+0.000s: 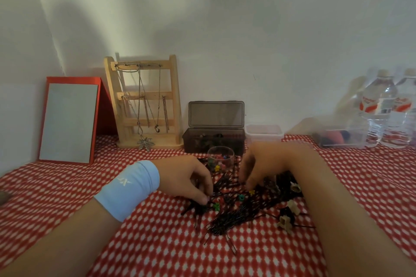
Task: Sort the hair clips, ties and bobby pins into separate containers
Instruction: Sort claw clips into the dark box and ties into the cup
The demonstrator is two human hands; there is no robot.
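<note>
A heap of dark bobby pins (pixel 234 216) lies on the red checked cloth, mixed with tiny coloured clips (pixel 241 197) and beige claw clips (pixel 286 222). My left hand (pixel 189 179), with a pale blue wristband, presses its fingertips into the heap's left edge, pinched on something small and dark. My right hand (pixel 261 164) reaches down into the heap's far side, fingers curled among the pins; what it holds is hidden. Behind the heap stand a small clear round jar (pixel 221 157) with coloured clips, an open dark box (pixel 213 139) and an empty clear tub (pixel 263 134).
A wooden jewellery stand (pixel 146 101) with chains and a red-framed mirror (pixel 69 119) lean at the back left. A clear container (pixel 340 137) with coloured items and water bottles (pixel 380 108) stand at the back right. The wall is close behind.
</note>
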